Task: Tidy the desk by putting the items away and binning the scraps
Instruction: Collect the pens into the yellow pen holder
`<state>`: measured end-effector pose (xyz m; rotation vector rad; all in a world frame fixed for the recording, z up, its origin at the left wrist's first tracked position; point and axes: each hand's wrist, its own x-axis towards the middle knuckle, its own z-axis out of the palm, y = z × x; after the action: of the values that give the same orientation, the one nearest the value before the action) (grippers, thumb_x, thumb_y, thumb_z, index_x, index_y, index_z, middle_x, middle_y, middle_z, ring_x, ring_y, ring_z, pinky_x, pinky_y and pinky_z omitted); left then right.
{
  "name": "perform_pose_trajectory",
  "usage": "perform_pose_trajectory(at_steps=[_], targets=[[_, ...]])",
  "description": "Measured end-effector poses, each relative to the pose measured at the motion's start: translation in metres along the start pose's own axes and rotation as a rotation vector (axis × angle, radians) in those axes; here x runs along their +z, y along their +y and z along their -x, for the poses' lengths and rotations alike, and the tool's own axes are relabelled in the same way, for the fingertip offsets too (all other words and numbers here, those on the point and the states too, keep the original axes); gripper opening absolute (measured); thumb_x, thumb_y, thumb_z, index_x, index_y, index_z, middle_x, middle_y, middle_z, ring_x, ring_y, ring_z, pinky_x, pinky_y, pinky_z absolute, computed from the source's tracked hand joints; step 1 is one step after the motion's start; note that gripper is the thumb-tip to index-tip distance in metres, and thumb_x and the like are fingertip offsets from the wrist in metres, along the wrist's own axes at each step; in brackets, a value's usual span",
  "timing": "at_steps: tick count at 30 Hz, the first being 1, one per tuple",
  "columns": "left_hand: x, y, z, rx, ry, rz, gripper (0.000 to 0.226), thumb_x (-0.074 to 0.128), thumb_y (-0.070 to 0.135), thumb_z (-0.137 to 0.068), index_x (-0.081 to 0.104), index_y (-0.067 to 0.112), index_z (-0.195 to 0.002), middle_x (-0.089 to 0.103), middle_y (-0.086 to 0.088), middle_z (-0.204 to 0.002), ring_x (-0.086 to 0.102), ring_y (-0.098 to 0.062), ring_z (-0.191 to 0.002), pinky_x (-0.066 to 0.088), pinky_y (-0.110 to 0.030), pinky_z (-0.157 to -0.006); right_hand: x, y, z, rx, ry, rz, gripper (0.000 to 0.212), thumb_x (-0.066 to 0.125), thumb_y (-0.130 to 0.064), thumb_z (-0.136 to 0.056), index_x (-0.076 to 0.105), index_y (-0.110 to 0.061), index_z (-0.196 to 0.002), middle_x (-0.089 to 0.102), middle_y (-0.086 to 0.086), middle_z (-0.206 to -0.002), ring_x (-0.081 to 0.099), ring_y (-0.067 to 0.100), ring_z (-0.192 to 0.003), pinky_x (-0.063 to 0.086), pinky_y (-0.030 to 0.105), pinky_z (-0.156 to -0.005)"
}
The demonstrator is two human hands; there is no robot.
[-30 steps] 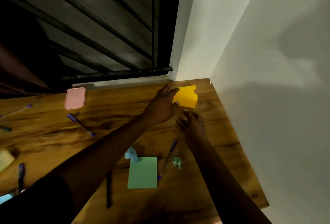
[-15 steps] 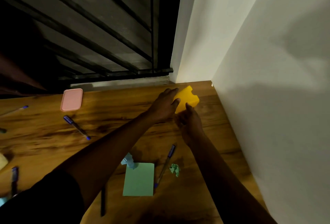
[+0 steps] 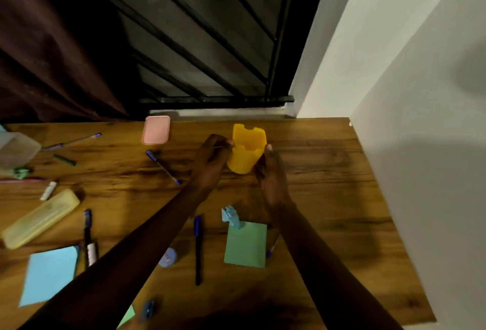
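Observation:
A yellow pen holder [image 3: 247, 149] with a notched rim stands upright on the wooden desk [image 3: 328, 172], near the back edge. My left hand [image 3: 211, 162] grips its left side and my right hand [image 3: 272, 172] grips its right side. Loose items lie around on the desk: a blue pen [image 3: 163, 166], a dark pen [image 3: 197, 248], a green sticky pad [image 3: 246, 245] and a crumpled blue paper scrap [image 3: 231, 216]. A pink box [image 3: 156, 129] sits at the back.
A yellow pencil case [image 3: 39, 218], a blue sticky pad [image 3: 50, 274], a marker [image 3: 88, 237], a blue round sharpener [image 3: 168, 257] and more pens [image 3: 71, 141] lie on the left. A clear plastic container [image 3: 15, 149] stands at the far left. A white wall [image 3: 420, 145] bounds the right.
The pen holder lay tipped near the back corner; both hands have closed on it and brought it upright, a little nearer to me. The camera view has swung left.

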<state>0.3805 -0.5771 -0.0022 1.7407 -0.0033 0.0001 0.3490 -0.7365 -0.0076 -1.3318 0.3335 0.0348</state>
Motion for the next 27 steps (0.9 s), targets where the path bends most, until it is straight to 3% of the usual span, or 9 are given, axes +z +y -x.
perform_pose_trajectory(at_steps=[2,4,8,13,16,20,22,24,27], targets=[[-0.015,-0.006,0.014,-0.116,0.04,0.158,0.035,0.058,0.05,-0.097,0.063,0.017,-0.108,0.07,-0.009,-0.109,0.068,-0.031,-0.107,0.057,-0.056,-0.092,0.012,0.007,0.009,0.004,-0.026,0.052,0.041,0.053,-0.057,-0.099,0.063,-0.023,-0.12,0.069,0.01,-0.118,0.067,0.022,-0.112,0.053,0.045,-0.096],[-0.026,-0.01,0.028,-0.171,0.062,0.261,0.03,0.058,0.036,-0.101,0.062,0.009,-0.114,0.069,-0.016,-0.115,0.068,-0.031,-0.109,0.056,-0.05,-0.093,0.022,0.017,0.017,0.005,-0.04,0.089,0.045,0.055,-0.051,-0.101,0.057,-0.012,-0.122,0.067,0.014,-0.114,0.067,0.021,-0.103,0.054,0.036,-0.084],[-0.041,-0.022,0.045,-0.173,0.078,0.262,0.006,0.059,0.016,-0.101,0.061,0.012,-0.096,0.066,-0.004,-0.091,0.063,-0.023,-0.092,0.051,-0.043,-0.08,0.034,0.031,0.033,0.038,-0.035,0.139,0.037,0.056,-0.042,-0.103,0.058,-0.018,-0.131,0.071,0.002,-0.118,0.071,0.011,-0.101,0.056,0.023,-0.076],[-0.045,-0.021,0.054,-0.214,0.074,0.304,0.008,0.059,0.009,-0.1,0.062,0.015,-0.095,0.069,0.004,-0.087,0.066,-0.018,-0.091,0.052,-0.038,-0.082,0.039,0.042,0.038,0.049,-0.003,0.147,0.037,0.062,-0.041,-0.1,0.06,-0.017,-0.128,0.071,0.004,-0.117,0.071,0.02,-0.104,0.058,0.042,-0.087],[-0.046,-0.023,0.054,-0.23,0.072,0.283,0.012,0.059,0.008,-0.1,0.063,0.019,-0.097,0.072,0.011,-0.086,0.069,-0.01,-0.089,0.055,-0.037,-0.083,0.037,0.04,0.04,0.052,0.005,0.184,0.038,0.063,-0.04,-0.1,0.06,-0.016,-0.129,0.071,0.004,-0.119,0.07,0.018,-0.105,0.057,0.035,-0.083],[-0.053,-0.028,0.054,-0.222,0.048,0.181,0.011,0.062,0.02,-0.1,0.068,0.029,-0.101,0.074,0.011,-0.097,0.069,-0.015,-0.101,0.055,-0.043,-0.092,0.032,0.031,0.043,0.037,0.001,0.234,0.033,0.065,-0.041,-0.098,0.062,-0.019,-0.123,0.071,-0.002,-0.117,0.068,0.014,-0.107,0.056,0.033,-0.086],[-0.062,-0.029,0.053,-0.213,0.082,0.122,0.013,0.06,0.028,-0.101,0.069,0.024,-0.11,0.075,0.007,-0.106,0.07,-0.015,-0.104,0.056,-0.039,-0.092,0.02,0.018,0.044,-0.02,0.017,0.359,0.028,0.068,-0.037,-0.097,0.064,-0.021,-0.119,0.071,-0.012,-0.109,0.067,-0.003,-0.1,0.053,0.016,-0.079],[-0.073,-0.03,0.05,-0.202,0.152,0.003,0.02,0.065,0.032,-0.098,0.068,0.018,-0.113,0.076,0.002,-0.105,0.073,-0.015,-0.098,0.058,-0.036,-0.085,-0.005,0.007,0.039,-0.118,0.041,0.634,0.017,0.072,-0.028,-0.094,0.067,-0.021,-0.109,0.069,-0.02,-0.095,0.064,-0.012,-0.085,0.046,0.005,-0.067],[-0.095,-0.037,0.042,-0.215,0.25,-0.183,0.008,0.071,0.027,-0.093,0.069,0.022,-0.1,0.074,0.007,-0.091,0.072,-0.009,-0.084,0.055,-0.026,-0.07,-0.047,-0.005,0.03,-0.091,0.05,1.079,0.016,0.073,-0.037,-0.089,0.064,-0.023,-0.089,0.064,-0.014,-0.077,0.064,0.002,-0.073,0.042,0.014,-0.059]])
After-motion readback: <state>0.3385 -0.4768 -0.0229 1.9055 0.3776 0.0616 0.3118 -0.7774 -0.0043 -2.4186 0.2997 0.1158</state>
